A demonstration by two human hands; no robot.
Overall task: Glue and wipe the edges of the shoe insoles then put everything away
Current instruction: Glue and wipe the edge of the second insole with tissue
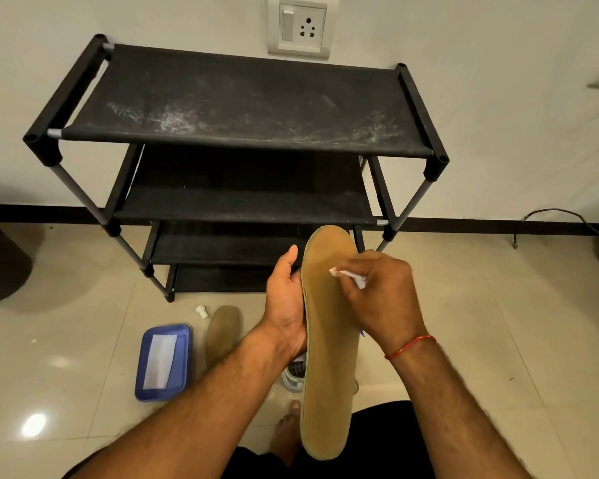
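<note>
Tan insole (pixel 325 340): long, face up, toe toward 12 o'clock, held off the floor by the left hand (pixel 286 305) at its 9 o'clock edge. White glue tube (pixel 351 276) pinched in the right hand (pixel 384 299), nozzle touching the insole's face near the toe. Second insole (pixel 223 331) lay flat on the floor at 9 o'clock. White cap (pixel 201 311) sat at its 10 o'clock, blue tray (pixel 182 361) with a white wipe (pixel 159 361) at its 8 o'clock.

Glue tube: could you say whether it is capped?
Uncapped: the glue tube shows a bare nozzle; a white cap lies on the floor.
</note>
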